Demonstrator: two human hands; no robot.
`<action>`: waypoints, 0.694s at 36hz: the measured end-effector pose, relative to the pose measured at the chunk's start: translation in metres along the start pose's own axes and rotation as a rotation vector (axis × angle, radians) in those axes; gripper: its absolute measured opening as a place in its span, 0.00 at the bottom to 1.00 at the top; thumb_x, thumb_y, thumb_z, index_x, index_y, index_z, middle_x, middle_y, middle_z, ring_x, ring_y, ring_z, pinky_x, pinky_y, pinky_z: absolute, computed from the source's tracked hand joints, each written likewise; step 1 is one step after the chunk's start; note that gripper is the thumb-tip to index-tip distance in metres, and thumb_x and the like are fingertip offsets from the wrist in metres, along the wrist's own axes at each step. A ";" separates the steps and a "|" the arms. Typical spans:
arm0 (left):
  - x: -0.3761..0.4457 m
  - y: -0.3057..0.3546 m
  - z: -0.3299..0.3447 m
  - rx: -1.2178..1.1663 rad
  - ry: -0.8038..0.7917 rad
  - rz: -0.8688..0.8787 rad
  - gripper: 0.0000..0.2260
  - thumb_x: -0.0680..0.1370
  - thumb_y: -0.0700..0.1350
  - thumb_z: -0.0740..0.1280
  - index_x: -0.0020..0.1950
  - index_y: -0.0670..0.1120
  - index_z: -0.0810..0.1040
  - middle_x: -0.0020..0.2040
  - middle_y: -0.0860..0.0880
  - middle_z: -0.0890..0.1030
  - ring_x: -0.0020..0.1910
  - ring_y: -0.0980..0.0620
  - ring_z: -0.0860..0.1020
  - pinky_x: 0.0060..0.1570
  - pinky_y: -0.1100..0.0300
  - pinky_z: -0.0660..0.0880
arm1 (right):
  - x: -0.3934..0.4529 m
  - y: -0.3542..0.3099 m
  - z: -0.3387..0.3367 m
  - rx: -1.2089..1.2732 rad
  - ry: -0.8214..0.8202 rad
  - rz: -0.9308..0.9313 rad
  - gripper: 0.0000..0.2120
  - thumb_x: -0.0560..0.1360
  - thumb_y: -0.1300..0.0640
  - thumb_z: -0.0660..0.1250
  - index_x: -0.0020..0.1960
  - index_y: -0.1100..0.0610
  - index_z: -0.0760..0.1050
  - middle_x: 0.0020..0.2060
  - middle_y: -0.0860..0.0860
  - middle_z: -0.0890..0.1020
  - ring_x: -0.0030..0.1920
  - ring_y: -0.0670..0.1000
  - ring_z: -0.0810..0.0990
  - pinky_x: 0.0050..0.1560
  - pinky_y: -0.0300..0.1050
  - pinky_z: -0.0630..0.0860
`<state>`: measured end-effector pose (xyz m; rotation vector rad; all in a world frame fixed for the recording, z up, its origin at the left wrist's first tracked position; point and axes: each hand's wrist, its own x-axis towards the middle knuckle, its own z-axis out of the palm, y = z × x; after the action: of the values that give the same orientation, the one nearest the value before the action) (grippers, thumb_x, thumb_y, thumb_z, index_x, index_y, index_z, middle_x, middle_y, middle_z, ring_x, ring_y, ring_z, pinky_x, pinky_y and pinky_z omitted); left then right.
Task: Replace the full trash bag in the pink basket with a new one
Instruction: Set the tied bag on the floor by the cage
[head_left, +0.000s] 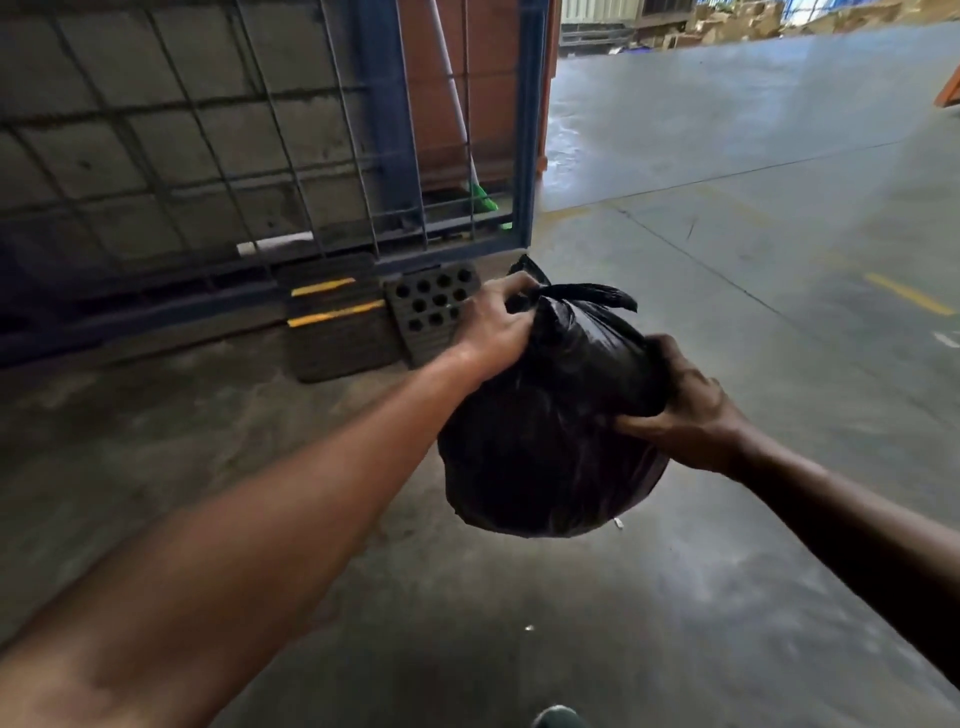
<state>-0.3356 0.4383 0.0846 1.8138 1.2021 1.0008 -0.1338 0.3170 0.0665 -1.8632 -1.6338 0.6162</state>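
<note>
Between my hands, clear of the floor: tied trash bag, knot uppermost, left hand pinching the knot, right hand gripping its side.

Both arms are stretched out in front, bare forearms, no sleeves showing. The left arm runs long from the bottom left corner up toward the middle, pretty much straight, wrist bent a bit inward. The left hand is curled tight, fingers pinched around the knotted top of the bag. The right arm comes in from the lower right edge, shorter in view and in shadow. The right hand is cupped against the bag's side, thumb pressed in low, fingers wrapped over the upper bulge. Both grips closed.
</note>
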 end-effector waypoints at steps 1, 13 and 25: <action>0.011 -0.017 -0.002 0.009 -0.001 -0.012 0.03 0.72 0.48 0.70 0.44 0.51 0.82 0.42 0.48 0.85 0.43 0.51 0.81 0.51 0.45 0.81 | 0.016 0.004 0.013 0.009 -0.006 -0.007 0.37 0.61 0.47 0.80 0.64 0.40 0.65 0.52 0.47 0.82 0.52 0.54 0.81 0.52 0.47 0.78; 0.151 -0.161 -0.068 0.245 0.159 -0.130 0.17 0.70 0.51 0.69 0.58 0.48 0.83 0.60 0.39 0.76 0.59 0.48 0.77 0.61 0.63 0.72 | 0.228 -0.002 0.137 0.099 -0.003 -0.101 0.33 0.65 0.44 0.76 0.66 0.49 0.68 0.58 0.53 0.82 0.59 0.56 0.79 0.52 0.44 0.72; 0.074 -0.309 -0.029 0.223 -0.127 -0.561 0.46 0.72 0.55 0.76 0.83 0.56 0.52 0.83 0.45 0.56 0.81 0.47 0.57 0.79 0.54 0.55 | 0.295 0.040 0.244 0.027 -0.202 0.050 0.58 0.55 0.28 0.72 0.78 0.38 0.48 0.77 0.55 0.59 0.77 0.59 0.61 0.77 0.54 0.61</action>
<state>-0.4576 0.6039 -0.1586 1.5308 1.6644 0.4406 -0.2283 0.6350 -0.1282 -1.8772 -1.6998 0.8684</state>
